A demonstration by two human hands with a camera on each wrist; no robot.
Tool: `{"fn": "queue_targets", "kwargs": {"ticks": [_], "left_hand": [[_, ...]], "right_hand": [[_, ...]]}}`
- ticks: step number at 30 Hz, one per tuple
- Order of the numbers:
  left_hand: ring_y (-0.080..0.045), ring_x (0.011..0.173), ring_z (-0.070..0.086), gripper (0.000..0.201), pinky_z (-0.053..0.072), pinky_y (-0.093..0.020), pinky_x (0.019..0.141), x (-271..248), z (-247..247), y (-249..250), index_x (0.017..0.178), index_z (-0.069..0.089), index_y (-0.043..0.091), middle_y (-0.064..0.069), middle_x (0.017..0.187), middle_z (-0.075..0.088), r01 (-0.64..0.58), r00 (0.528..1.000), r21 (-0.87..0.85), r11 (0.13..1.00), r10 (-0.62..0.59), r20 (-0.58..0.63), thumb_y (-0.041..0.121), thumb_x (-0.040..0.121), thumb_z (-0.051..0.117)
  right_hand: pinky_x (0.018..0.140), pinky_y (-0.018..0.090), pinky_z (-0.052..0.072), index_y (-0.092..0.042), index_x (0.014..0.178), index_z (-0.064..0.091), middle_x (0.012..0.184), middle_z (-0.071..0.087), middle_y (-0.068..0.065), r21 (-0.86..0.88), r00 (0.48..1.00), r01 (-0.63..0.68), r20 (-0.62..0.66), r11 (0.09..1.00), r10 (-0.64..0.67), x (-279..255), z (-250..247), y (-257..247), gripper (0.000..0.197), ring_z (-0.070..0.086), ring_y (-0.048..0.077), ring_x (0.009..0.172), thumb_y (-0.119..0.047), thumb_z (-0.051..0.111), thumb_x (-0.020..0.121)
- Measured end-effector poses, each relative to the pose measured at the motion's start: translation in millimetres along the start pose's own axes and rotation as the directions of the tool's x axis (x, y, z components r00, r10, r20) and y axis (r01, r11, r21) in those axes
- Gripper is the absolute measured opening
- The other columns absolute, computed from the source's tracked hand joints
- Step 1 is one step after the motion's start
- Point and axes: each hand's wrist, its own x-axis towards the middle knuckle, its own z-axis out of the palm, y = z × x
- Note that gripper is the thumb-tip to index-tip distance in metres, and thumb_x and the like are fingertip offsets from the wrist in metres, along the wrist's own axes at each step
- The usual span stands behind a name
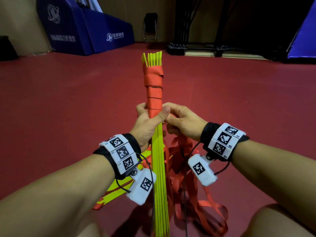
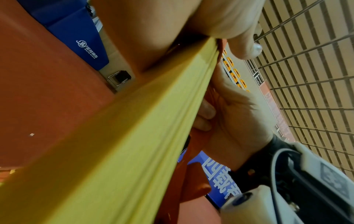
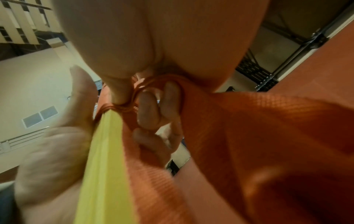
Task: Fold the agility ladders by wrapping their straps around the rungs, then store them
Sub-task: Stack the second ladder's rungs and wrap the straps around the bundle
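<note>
A bundle of yellow ladder rungs [image 1: 158, 161] stands upright in front of me. Its upper part is wound with orange-red strap [image 1: 153, 86]. My left hand [image 1: 148, 120] grips the bundle just below the wound part, thumb across the front. In the left wrist view the rungs [image 2: 134, 128] run under the palm. My right hand [image 1: 181, 122] sits right beside it and holds the loose strap [image 3: 239, 121] with curled fingers [image 3: 149, 110] close to the rungs [image 3: 107, 151]. More strap [image 1: 186, 185] hangs in loose loops down to the floor.
Another yellow and red ladder part [image 1: 116, 187] lies on the red floor [image 1: 68, 108] at lower left. Blue padded mats [image 1: 85, 29] stand by the far wall, with a folding chair [image 1: 150, 28] and a dark metal rack base [image 1: 196, 48] behind. My knee [image 1: 282, 221] is at lower right.
</note>
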Motion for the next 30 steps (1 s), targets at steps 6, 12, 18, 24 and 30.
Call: {"fn": "queue_targets", "kwargs": {"ticks": [6, 12, 18, 24, 30], "left_hand": [[-0.033, 0.100, 0.066, 0.084, 0.059, -0.052, 0.080, -4, 4, 1, 0.124, 0.042, 0.004, -0.034, 0.132, 0.056, 0.076, 0.994, -0.079, 0.994, -0.082, -0.078, 0.056, 0.071, 0.082], [-0.025, 0.079, 0.071, 0.084, 0.058, -0.035, 0.073, -4, 1, -1, 0.128, 0.059, -0.006, -0.014, 0.097, 0.073, 0.135, 0.990, -0.070, 0.988, -0.132, 0.043, 0.063, 0.081, 0.067], [-0.030, 0.089, 0.067, 0.076, 0.056, -0.038, 0.078, -5, -2, -8, 0.126, 0.057, 0.000, -0.017, 0.105, 0.071, 0.157, 0.982, 0.053, 0.986, -0.162, 0.102, 0.063, 0.085, 0.069], [-0.022, 0.077, 0.060, 0.054, 0.050, -0.040, 0.078, -6, -11, -27, 0.096, 0.063, 0.011, -0.008, 0.082, 0.067, 0.061, 0.971, 0.435, 0.898, -0.153, 0.181, 0.052, 0.066, 0.083], [-0.023, 0.089, 0.063, 0.066, 0.045, -0.035, 0.071, -10, -5, -18, 0.111, 0.051, 0.022, 0.002, 0.097, 0.066, 0.022, 0.997, 0.836, 0.548, -0.071, 0.020, 0.054, 0.066, 0.087]], "right_hand": [[0.041, 0.019, 0.039, -0.014, 0.095, 0.045, 0.065, 0.035, 0.000, 0.029, 0.998, -0.047, -0.049, 0.998, 0.049, 3, 6, -4, 0.010, 0.038, 0.002, 0.038, -0.008, 0.044, 0.104], [0.037, 0.017, 0.030, -0.016, 0.106, 0.048, 0.052, 0.038, -0.010, 0.063, 0.995, -0.053, -0.076, 0.997, 0.058, 6, 6, -4, 0.009, 0.030, 0.002, 0.038, -0.008, 0.046, 0.103], [0.035, 0.018, 0.027, -0.009, 0.087, 0.052, 0.047, 0.040, -0.010, 0.025, 0.988, -0.086, -0.124, 0.996, 0.088, 7, 5, 0, 0.020, 0.031, 0.004, 0.035, -0.013, 0.044, 0.105], [0.034, 0.016, 0.021, -0.007, 0.080, 0.043, 0.042, 0.031, 0.000, 0.151, 0.918, -0.173, -0.333, 0.973, 0.215, 15, -10, 8, 0.029, 0.026, 0.008, 0.029, -0.021, 0.047, 0.105], [0.042, 0.023, 0.029, -0.009, 0.071, 0.046, 0.040, 0.042, 0.001, 0.059, 0.842, -0.246, -0.481, 0.967, 0.244, 20, -18, 19, 0.040, 0.034, 0.014, 0.033, -0.033, 0.054, 0.102]]}}
